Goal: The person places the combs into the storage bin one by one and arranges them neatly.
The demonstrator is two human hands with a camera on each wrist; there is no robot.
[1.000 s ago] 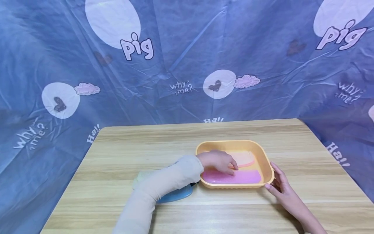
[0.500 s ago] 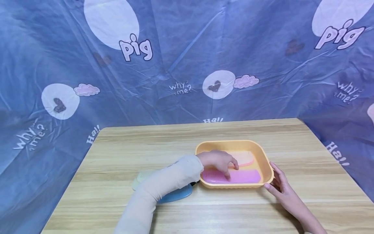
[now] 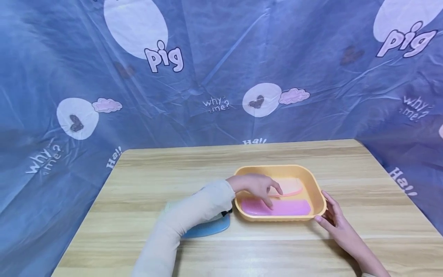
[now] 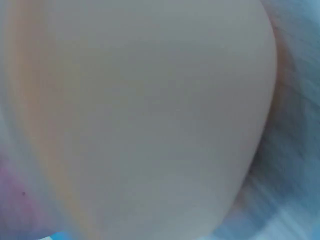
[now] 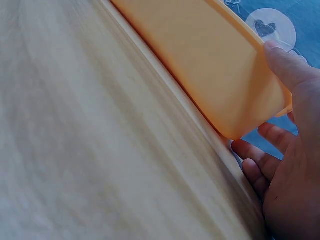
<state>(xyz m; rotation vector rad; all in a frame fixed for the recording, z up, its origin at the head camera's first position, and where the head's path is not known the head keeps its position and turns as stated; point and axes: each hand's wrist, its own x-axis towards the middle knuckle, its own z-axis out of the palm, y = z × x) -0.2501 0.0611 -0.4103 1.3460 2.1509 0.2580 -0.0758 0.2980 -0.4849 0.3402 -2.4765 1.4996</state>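
A: Report the near zone of the wooden table (image 3: 283,254).

B: The right hand (image 3: 333,221) rests at the near right corner of the orange tray (image 3: 316,188). Its thumb lies on the rim and its fingers are spread loosely against the outer wall; the right wrist view confirms this contact. On the near left, a blue comb (image 3: 207,229) lies flat on the table, partly covered by the cream sleeve (image 3: 187,219) of the left forearm. A pale green item sits under the sleeve; its shape cannot be determined.

A: Tray contents?

B: The tray is smooth moulded plastic, rectangular with rounded corners. A magenta comb (image 3: 287,207) lies flat along the near wall, fine teeth visible at its left end. A pale pink comb (image 3: 290,187), with a curved back, lies behind it. The left hand (image 3: 254,185) hangs over the tray's left half, fingers loosely apart and pointing down. The fingertips reach the magenta comb; grip or mere contact cannot be determined. The left wrist view is blurred.

A: Far zone?

B: A creased blue cloth backdrop (image 3: 221,77) stands behind the table, printed with white ovals, hearts, pink clouds and lettering.

A: Deviation from one second ago?

B: The left hand is slightly higher and further left. The tray, combs and right hand are unchanged.
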